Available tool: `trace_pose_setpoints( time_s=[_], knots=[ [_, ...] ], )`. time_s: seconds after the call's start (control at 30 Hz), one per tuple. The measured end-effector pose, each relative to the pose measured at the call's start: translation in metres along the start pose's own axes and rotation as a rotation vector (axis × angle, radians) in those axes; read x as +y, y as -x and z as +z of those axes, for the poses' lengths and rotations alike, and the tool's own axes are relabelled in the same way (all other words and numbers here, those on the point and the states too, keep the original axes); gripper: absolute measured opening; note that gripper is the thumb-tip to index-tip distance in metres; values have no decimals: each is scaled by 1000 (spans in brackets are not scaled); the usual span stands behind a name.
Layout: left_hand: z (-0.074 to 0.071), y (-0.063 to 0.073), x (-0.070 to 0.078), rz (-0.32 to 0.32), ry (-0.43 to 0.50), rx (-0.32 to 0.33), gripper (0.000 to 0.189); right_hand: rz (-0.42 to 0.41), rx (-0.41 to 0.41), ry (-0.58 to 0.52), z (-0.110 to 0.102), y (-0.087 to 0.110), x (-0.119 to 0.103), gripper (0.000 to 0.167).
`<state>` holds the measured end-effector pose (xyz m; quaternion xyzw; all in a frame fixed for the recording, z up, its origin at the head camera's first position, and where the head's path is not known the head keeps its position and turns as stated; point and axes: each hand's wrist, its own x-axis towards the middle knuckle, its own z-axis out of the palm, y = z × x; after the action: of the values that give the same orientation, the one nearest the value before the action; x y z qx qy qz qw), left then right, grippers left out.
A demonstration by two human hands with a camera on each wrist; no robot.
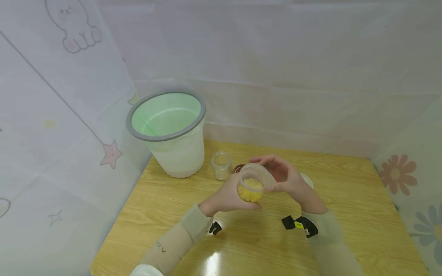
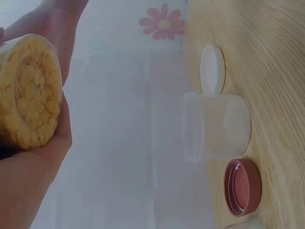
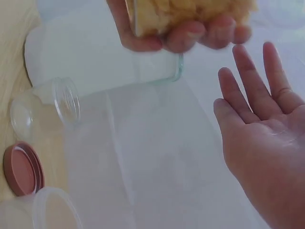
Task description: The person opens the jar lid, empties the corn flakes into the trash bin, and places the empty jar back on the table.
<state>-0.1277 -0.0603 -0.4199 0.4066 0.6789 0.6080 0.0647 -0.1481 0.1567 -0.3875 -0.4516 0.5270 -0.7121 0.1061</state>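
Observation:
My left hand grips a clear jar of yellow flakes from the side, above the table. Its flake-filled base faces the left wrist view. Beside it my right hand is raised, fingers spread and nearly straight, holding nothing; the right wrist view shows its palm apart from the jar. Beyond the held jar, a translucent plastic tub stands on the table, its mouth up and no lid on it. A dark red screw lid and a white lid lie on either side of this tub.
An uncapped clear glass jar stands at the back, left of the red lid. Farther left is a large white bin with a grey rim and a pale green inside. Printed cloth walls border the wooden table.

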Motion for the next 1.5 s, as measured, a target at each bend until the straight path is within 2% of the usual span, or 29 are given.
trace_pose_setpoints(
  time_s=[0.13,0.27,0.43,0.53,0.67,0.87,0.97,1.13,1.33,1.5],
  knots=[
    [-2,-1,-1,13,0,33,63,-20,65,58,-4,5,-5,40],
    [-4,-1,-5,-4,-5,74,65,-31,98,192,5,4,-12,38],
    [-6,0,-9,-48,-25,107,62,-5,176,420,22,2,-16,57],
    [-6,1,-10,-50,-61,101,59,29,197,490,29,-1,-11,71],
    [-4,0,-12,-39,-98,87,60,59,234,494,37,-6,-2,76],
    [0,-2,-11,-15,-123,69,64,67,307,483,48,-16,3,65],
    [1,-3,-9,0,-141,67,66,81,332,486,50,-16,2,66],
    [0,-4,-5,11,-81,89,65,76,365,411,46,-12,-3,70],
    [-3,-2,-4,-12,1,122,62,24,362,357,31,-5,-8,57],
    [-4,0,-5,-14,-6,142,63,4,312,353,24,-1,-11,50]
  ],
)
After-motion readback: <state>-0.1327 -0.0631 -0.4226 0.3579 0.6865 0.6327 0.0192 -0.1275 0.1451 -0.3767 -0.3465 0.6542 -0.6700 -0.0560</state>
